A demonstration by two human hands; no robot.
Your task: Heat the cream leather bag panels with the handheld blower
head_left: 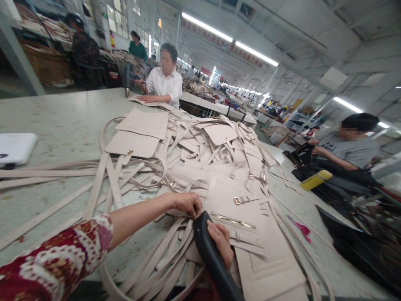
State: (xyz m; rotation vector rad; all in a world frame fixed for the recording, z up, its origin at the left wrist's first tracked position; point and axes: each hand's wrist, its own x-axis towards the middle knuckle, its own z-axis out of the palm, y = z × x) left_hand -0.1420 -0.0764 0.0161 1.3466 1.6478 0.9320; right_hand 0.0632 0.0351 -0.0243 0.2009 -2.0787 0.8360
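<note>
My right hand (pixel 221 242) is wrapped round a long black tool (pixel 211 255) with a rounded end, which looks like a heat gun; its working tip is hidden. Just left of that end, my left hand (pixel 189 205) is closed in a pinch, and what it holds is too small to make out. Both hands are over a heap of beige bag parts. Beside my right hand lies a large beige bag panel (pixel 266 259) with a gold zipper (pixel 233 220) and a gold buckle (pixel 237 200). Long beige straps (pixel 156 261) curl below my left forearm.
More beige flap pieces (pixel 136 144) and straps are piled along the table (pixel 62 110). A white device (pixel 17 148) stands at left. Pink-handled scissors (pixel 302 229) lie at right, near black material (pixel 354 238). Across the table, a co-worker in white (pixel 169 85) holds a heat gun (pixel 127 79).
</note>
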